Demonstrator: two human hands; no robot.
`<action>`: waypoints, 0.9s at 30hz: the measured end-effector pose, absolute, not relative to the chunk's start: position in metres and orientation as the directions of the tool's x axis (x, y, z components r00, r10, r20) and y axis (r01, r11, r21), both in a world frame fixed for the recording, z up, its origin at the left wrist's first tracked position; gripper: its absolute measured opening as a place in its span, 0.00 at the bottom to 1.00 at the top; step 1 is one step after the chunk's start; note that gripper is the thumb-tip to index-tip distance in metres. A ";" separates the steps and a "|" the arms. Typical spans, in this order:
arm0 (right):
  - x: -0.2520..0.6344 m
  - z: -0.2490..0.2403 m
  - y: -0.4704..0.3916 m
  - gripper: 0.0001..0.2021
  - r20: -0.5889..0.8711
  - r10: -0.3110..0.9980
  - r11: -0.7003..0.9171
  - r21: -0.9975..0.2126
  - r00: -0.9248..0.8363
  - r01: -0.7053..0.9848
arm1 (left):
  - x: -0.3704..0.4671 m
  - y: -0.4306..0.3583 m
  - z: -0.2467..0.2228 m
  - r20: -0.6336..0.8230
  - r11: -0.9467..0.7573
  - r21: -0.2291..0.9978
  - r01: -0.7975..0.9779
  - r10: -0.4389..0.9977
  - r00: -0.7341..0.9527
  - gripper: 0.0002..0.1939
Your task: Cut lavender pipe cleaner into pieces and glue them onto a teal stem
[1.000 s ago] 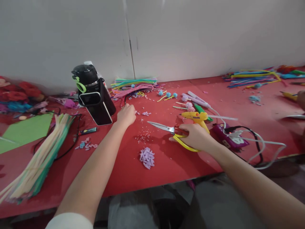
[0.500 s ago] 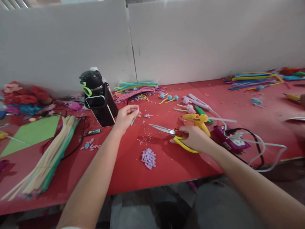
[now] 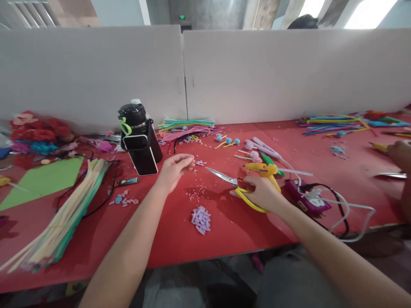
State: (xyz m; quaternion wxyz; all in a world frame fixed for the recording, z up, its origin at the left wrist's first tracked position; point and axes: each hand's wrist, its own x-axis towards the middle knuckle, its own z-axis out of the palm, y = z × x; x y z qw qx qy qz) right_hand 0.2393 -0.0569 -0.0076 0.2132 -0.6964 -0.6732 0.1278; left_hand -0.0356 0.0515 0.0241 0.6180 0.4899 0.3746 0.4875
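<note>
My right hand grips scissors with yellow handles, their blades pointing left toward my other hand. The thumb and fingers of my left hand are pinched together above the table; whatever is between the fingertips is too small to make out. Just beyond them lie a few short lilac pieces. Nearer the front edge sits a heap of cut lilac pieces, with tiny scraps scattered behind it. A yellow glue gun lies right behind my right hand.
A black bottle in a holder stands behind my left hand. Pale pipe cleaners lie bundled at left. A purple power strip with looping cables is at right. Another person's hand shows at the right edge. A white partition rises behind.
The view has tilted up, showing the room above the partition. My left hand has moved slightly right, its fingertips nearer the scissor tips. The scissors stay in my right hand.
</note>
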 end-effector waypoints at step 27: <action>0.215 -0.002 -0.058 0.21 0.110 0.985 -0.079 -0.401 0.134 0.913 | -0.013 0.034 0.022 -0.045 0.048 0.999 -0.008 0.970 0.238 0.09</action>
